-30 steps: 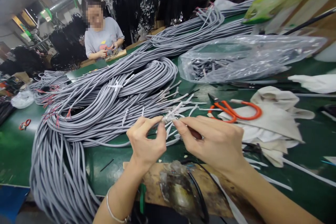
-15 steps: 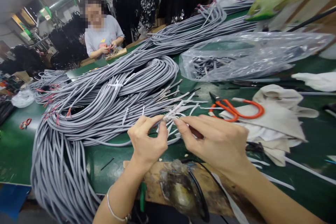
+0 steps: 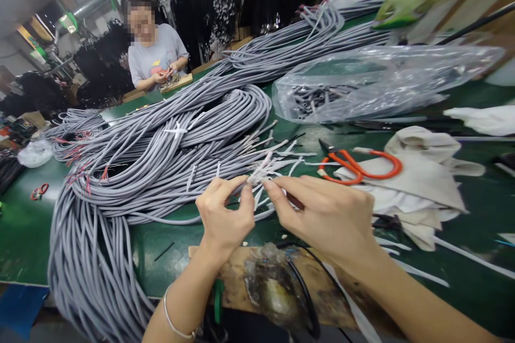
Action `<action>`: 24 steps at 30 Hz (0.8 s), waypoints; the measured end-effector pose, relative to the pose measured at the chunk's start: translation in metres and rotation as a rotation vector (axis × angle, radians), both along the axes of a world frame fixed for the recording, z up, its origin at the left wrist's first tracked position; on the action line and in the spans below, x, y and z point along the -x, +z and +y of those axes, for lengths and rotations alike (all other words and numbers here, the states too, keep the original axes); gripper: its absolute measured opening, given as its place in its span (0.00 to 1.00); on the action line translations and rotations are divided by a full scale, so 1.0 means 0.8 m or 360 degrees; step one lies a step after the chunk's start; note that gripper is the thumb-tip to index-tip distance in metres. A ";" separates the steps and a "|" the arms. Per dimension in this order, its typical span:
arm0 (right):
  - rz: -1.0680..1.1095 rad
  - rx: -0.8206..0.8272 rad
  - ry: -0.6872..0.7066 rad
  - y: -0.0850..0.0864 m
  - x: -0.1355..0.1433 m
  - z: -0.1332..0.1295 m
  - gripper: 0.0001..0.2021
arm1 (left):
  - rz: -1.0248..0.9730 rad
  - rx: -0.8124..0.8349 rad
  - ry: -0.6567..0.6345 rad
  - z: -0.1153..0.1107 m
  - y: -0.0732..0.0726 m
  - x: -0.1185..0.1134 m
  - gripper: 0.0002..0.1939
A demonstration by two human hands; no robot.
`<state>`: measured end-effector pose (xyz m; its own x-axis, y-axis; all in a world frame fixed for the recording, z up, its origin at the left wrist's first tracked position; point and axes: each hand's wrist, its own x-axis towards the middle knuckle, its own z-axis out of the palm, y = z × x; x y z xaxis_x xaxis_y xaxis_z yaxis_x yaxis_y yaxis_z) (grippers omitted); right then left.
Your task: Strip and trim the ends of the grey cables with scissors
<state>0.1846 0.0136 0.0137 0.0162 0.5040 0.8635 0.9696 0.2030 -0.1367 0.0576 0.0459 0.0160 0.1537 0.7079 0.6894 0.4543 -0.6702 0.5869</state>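
My left hand (image 3: 225, 209) pinches the end of a grey cable between thumb and forefinger, close to a bunch of white strands (image 3: 259, 174). Thumb and forefinger of my right hand (image 3: 322, 209) are pressed together on those pale strands, right beside the left fingertips. The fine detail at the fingertips is too small to make out. Behind both hands lies a large bundle of grey cables (image 3: 201, 155), its stripped, whitish ends pointing toward me. Under my wrists is a wooden board (image 3: 233, 284) with a dark, glossy lump (image 3: 273, 284) on it.
Orange-handled scissors (image 3: 358, 166) lie right of my hands beside a crumpled cloth (image 3: 422, 171). Farther back is a clear plastic bag (image 3: 382, 86) of short cable pieces. A co-worker (image 3: 156, 59) sits across the green table (image 3: 161, 257). Small red-handled scissors (image 3: 39, 191) lie far left.
My right hand has shifted very slightly left, nearer my left fingertips. Both hands keep their pinches, and the view has moved a little.
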 end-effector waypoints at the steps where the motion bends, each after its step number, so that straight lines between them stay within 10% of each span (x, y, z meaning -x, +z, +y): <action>1: 0.0067 0.0048 0.0039 -0.001 0.000 0.001 0.21 | 0.0001 0.0013 -0.0007 0.000 0.000 0.000 0.08; 9: 0.1019 0.0779 0.0778 -0.003 -0.004 0.012 0.25 | 0.0009 0.0041 -0.0064 -0.002 0.003 0.000 0.09; 16: 0.0469 0.0035 0.0469 -0.006 0.017 -0.002 0.16 | 0.0058 0.0157 0.0024 0.000 -0.001 -0.003 0.10; 20: 0.0177 -0.0107 0.0834 0.000 0.028 -0.016 0.16 | -0.0011 0.0596 0.0090 0.013 -0.004 -0.002 0.07; 24: 0.0436 0.0099 0.0588 0.001 0.022 -0.005 0.16 | -0.0297 0.0724 -0.0027 0.018 -0.001 0.002 0.10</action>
<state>0.1673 0.0092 0.0147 0.0490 0.5697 0.8204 0.7605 0.5113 -0.4004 0.0559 0.0600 0.0150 0.0714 0.9421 0.3275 0.3048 -0.3333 0.8922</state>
